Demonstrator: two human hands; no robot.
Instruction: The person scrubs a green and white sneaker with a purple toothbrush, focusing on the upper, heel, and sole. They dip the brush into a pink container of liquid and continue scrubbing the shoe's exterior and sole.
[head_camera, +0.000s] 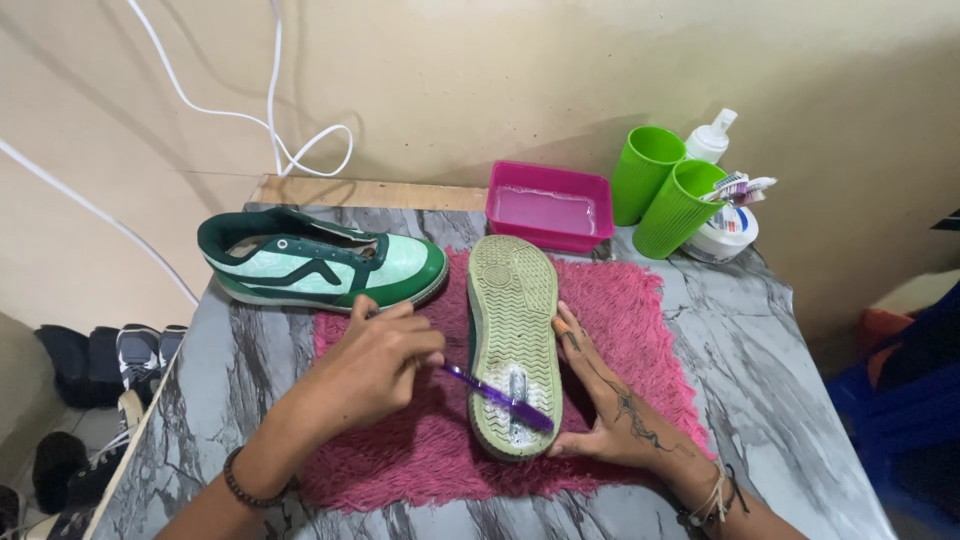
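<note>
A green shoe lies sole-up (512, 320) on a shaggy pink mat (640, 330) in the middle of the marble-patterned table. My left hand (375, 365) is shut on a purple toothbrush (495, 397), whose head rests on the heel part of the pale sole. My right hand (610, 400) lies flat against the right side of the shoe, fingers along its edge, steadying it. A second green and mint shoe (320, 265) stands upright on the table just beyond my left hand.
A pink tub of water (550, 205) sits behind the mat. Two green cups (665, 195), one holding a toothbrush and tube, a white pump bottle (712, 135) and a white jar (725, 235) stand at the back right. White cables (280, 130) hang on the wall. Shoes (110, 360) lie on the floor at left.
</note>
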